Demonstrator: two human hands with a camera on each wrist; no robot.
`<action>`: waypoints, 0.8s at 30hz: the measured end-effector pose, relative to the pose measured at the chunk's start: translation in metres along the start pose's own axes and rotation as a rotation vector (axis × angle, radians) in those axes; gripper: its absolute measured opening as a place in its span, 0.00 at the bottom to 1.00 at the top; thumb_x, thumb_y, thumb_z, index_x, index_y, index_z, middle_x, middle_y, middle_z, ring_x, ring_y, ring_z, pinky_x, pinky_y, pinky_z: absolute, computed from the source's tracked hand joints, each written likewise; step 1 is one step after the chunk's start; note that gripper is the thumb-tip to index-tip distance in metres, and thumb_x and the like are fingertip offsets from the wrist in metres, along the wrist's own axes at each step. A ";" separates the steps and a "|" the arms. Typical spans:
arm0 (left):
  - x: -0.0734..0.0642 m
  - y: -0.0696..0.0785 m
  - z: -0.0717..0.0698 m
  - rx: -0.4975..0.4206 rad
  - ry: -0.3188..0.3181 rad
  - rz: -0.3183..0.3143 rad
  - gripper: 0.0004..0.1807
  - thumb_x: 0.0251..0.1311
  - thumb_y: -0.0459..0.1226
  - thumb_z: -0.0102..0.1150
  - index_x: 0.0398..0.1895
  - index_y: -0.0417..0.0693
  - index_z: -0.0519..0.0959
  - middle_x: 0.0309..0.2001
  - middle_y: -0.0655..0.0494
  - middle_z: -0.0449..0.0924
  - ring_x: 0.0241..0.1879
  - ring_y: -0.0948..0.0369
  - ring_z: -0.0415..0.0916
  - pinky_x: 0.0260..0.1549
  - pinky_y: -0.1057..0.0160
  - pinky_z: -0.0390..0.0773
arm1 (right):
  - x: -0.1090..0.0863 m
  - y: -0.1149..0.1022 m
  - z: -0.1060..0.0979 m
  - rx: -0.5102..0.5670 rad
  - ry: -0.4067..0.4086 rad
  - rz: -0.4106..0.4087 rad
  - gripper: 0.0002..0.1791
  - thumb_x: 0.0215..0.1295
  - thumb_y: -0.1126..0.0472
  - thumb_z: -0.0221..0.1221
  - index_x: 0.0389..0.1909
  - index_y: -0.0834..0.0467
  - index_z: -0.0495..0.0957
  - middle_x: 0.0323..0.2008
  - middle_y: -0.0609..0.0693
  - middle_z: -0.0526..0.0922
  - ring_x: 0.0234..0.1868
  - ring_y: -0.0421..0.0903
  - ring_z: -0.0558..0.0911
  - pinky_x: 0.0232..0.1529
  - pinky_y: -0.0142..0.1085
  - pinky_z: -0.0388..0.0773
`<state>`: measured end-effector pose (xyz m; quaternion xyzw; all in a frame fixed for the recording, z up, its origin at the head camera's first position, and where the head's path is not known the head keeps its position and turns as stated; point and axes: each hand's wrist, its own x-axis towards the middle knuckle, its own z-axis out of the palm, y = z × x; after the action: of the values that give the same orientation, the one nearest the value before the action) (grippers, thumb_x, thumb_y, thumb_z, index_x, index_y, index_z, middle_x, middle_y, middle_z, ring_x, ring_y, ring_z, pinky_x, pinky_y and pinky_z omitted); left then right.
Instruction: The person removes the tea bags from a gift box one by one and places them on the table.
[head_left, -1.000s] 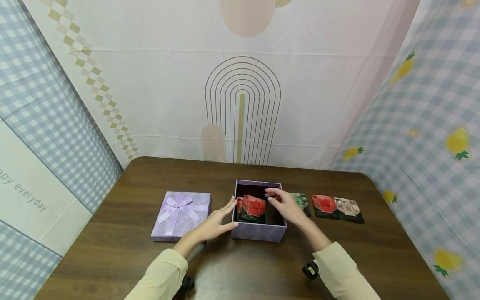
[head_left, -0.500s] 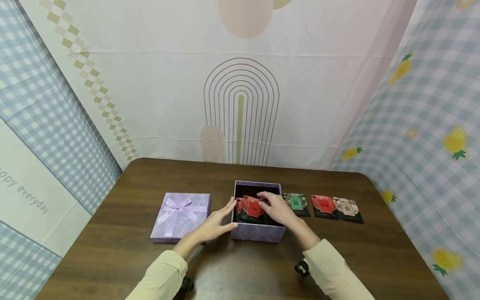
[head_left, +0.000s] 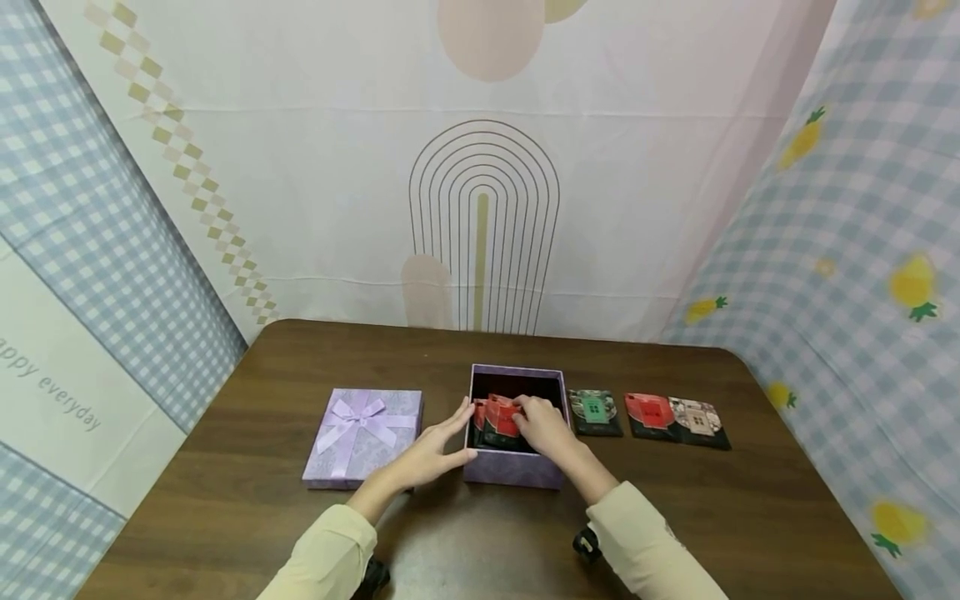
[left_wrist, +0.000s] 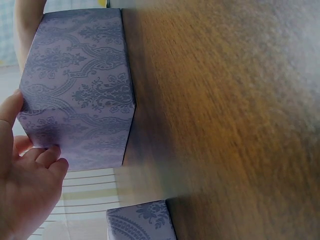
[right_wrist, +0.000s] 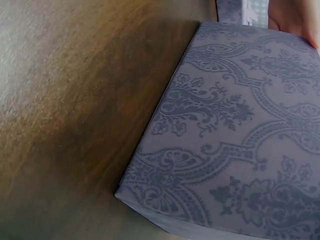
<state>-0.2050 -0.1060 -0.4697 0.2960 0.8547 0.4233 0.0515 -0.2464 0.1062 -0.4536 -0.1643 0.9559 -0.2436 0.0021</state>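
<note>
A purple patterned gift box stands uncovered near the middle of the table, with red-and-black sachets leaning in its left part. My left hand rests against its left side, fingers along the wall and thumb at the near corner; the left wrist view shows this hand against the patterned wall. Reaching over the right part of the box, my right hand pinches the front sachet at its upper right corner. The right wrist view shows mostly the box's near wall; my right fingers are hidden there.
Left of the box lies its purple lid with a ribbon bow. To the right are a green sachet, a red sachet and a beige sachet on the brown table. A printed curtain hangs behind.
My right hand has moved left and down from the box's right side to the front red sachet, uncovering the green sachet. The left hand stays at the box's left wall.
</note>
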 end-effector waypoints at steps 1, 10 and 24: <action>0.000 0.000 0.000 0.001 0.003 0.003 0.38 0.62 0.44 0.52 0.70 0.40 0.48 0.71 0.43 0.40 0.67 0.47 0.48 0.62 0.46 0.54 | 0.000 0.000 0.000 -0.008 -0.001 0.006 0.14 0.61 0.65 0.55 0.47 0.66 0.77 0.38 0.58 0.81 0.29 0.44 0.76 0.24 0.35 0.71; 0.000 0.000 -0.001 0.022 0.012 0.010 0.38 0.62 0.42 0.53 0.69 0.37 0.50 0.70 0.43 0.40 0.67 0.48 0.49 0.62 0.47 0.53 | 0.001 -0.002 -0.001 -0.096 -0.111 0.056 0.14 0.61 0.65 0.56 0.47 0.67 0.74 0.28 0.56 0.79 0.24 0.47 0.74 0.24 0.40 0.72; 0.000 0.000 0.000 0.017 0.018 0.018 0.38 0.61 0.40 0.54 0.68 0.33 0.50 0.70 0.40 0.41 0.67 0.48 0.48 0.63 0.47 0.52 | 0.003 0.001 0.000 -0.006 -0.327 0.019 0.21 0.62 0.62 0.56 0.53 0.69 0.68 0.41 0.61 0.79 0.44 0.54 0.78 0.44 0.46 0.74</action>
<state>-0.2046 -0.1059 -0.4699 0.3002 0.8560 0.4193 0.0377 -0.2498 0.1060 -0.4542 -0.1929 0.9450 -0.2108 0.1592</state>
